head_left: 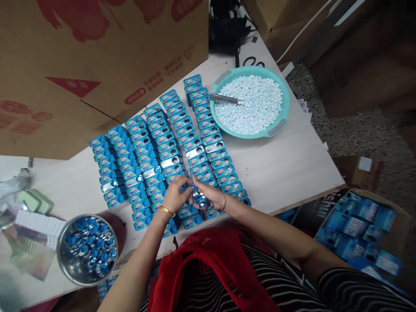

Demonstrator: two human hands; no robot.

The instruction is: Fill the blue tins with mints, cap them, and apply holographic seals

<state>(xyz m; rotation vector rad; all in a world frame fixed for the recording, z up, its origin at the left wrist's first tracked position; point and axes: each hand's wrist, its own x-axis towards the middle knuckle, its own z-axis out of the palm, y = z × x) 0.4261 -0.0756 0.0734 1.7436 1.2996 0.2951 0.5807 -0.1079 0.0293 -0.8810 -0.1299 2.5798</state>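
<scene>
Near the front edge of the table, my two hands meet over rows of small blue printed tins (151,164). My right hand (209,190) is cupped closed around several small round lids (202,202), blue and silver. Fingers of my left hand (177,193) are pinched at a blue lid beside that handful; their tips are partly hidden. Tins in the left rows carry blue round lids on top. Several in the right rows show open round holes with pale contents inside.
A turquoise basin (286,102) of white tablets stands at the back right, with a metal scoop (224,99) in it. At the left front sits a steel bowl (61,255) of lids. A large carton (107,56) borders the back; a box of blue packages (367,229) is lower right.
</scene>
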